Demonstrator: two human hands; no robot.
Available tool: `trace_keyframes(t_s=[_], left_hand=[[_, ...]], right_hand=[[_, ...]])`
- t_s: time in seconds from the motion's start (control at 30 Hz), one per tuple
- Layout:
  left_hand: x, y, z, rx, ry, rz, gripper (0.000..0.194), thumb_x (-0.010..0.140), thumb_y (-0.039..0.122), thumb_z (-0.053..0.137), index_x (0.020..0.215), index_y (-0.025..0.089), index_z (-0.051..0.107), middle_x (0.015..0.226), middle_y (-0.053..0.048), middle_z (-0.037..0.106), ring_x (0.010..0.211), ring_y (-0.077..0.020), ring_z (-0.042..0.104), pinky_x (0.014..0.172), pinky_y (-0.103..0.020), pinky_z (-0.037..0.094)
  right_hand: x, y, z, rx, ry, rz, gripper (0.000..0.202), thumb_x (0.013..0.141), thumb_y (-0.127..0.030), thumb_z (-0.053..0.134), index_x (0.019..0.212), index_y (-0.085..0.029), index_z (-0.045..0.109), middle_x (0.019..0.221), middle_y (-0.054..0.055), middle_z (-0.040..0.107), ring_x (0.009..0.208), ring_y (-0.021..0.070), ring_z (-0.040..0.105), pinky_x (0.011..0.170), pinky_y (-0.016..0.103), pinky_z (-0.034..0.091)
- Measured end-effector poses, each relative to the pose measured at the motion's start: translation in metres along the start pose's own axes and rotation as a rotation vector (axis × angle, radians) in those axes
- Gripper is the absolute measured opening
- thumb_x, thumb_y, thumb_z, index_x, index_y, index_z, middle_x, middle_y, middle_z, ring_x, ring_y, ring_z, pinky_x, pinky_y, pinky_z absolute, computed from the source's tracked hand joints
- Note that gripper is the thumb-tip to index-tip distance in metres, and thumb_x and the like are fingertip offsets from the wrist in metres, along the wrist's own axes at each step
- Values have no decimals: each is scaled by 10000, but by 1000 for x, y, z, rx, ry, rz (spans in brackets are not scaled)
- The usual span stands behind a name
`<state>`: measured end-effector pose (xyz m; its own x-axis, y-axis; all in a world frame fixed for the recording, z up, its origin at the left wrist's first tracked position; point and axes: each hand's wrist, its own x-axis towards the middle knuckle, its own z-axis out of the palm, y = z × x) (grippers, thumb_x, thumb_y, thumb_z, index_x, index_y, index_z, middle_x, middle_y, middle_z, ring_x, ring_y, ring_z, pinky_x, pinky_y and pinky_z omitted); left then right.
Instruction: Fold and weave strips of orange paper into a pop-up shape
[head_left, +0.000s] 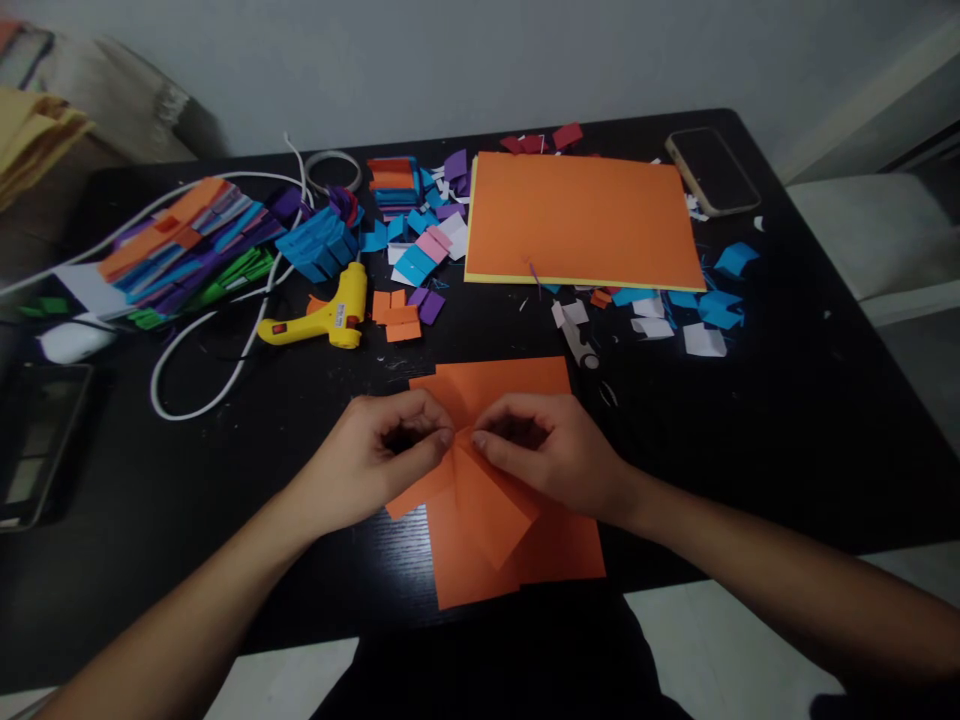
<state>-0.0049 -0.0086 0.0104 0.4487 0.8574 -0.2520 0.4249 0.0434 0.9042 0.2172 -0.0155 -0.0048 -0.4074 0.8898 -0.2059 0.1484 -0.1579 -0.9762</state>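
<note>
My left hand [401, 445] is closed in a pinch, thumb against the fingers, on an edge of orange paper. Opposite it, my right hand [544, 445] pinches the same spot, and the fingertips of both hands nearly meet. A folded orange paper sheet [491, 510] hangs below the fingertips, its lower corner pointing toward me. Beneath both hands lie more orange sheets [480, 580], flat and overlapping on the black table [315, 590]. Which layers each hand holds is partly hidden by the fingers.
A yellow glue gun [345, 310] lies left of centre, near a looped white cable [225, 385]. Bundled coloured strips [195, 240] are behind it. An orange sheet stack [577, 220] lies at the back, with paper scraps [705, 340] around it and a phone [712, 170] beyond.
</note>
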Motion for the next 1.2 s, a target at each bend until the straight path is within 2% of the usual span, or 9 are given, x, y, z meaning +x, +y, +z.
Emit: trace_keyframes(t_s=[0.2,0.33,0.57,0.7,0.8,0.9,1.07,1.2], left_hand=[[1,0,0,31,-2,-6,70,853,177,621,825,168,685,703,9,661,618,-115,539,550,-223,399],[0,0,-1,57,27,-11,129,906,243,600,844,166,683,692,7,654,605,-120,528,548,-235,384],[0,-2,-3,79,-10,-1,206,971,306,561,868,164,669,708,4,639,618,-122,514,559,-240,377],[1,-2,-3,71,-12,2,223,979,308,542,867,158,664,740,-14,661,645,-135,556,568,-243,395],[2,-2,-3,59,-19,6,233,989,312,529,884,157,666,773,-24,687,659,-139,574,587,-248,412],[2,-2,-2,61,-13,14,248,992,328,543,877,156,681,767,-22,676,650,-132,561,574,-241,399],[0,-1,2,34,-28,19,238,980,340,591,863,167,703,731,-7,653,645,-124,554,561,-229,396],[0,0,4,18,-24,17,222,972,337,607,863,166,700,714,-6,661,637,-121,559,547,-220,397]], right_hand=[[-1,-1,1,-21,-4,-5,92,858,-262,736,855,-173,757,762,7,745,671,121,666,610,229,516],[0,0,0,-9,7,16,112,863,-279,735,849,-170,754,757,9,740,665,122,662,605,232,513],[3,0,-2,50,32,29,161,892,-321,719,879,-164,753,830,34,755,735,142,702,666,250,564],[2,0,-2,199,-16,48,231,936,-288,653,1129,-173,708,816,14,725,695,143,728,682,278,622],[0,0,-1,202,-38,-14,355,893,-198,673,1247,-188,658,939,38,742,750,141,738,722,281,631],[0,0,1,171,-38,-70,304,865,-185,688,1168,-193,697,1006,56,753,797,145,733,727,273,619],[1,0,2,48,17,-123,131,849,-160,679,963,-182,739,909,33,764,778,139,717,699,249,578],[1,2,1,18,19,-103,101,842,-153,676,917,-180,737,842,21,754,745,139,710,672,245,557]])
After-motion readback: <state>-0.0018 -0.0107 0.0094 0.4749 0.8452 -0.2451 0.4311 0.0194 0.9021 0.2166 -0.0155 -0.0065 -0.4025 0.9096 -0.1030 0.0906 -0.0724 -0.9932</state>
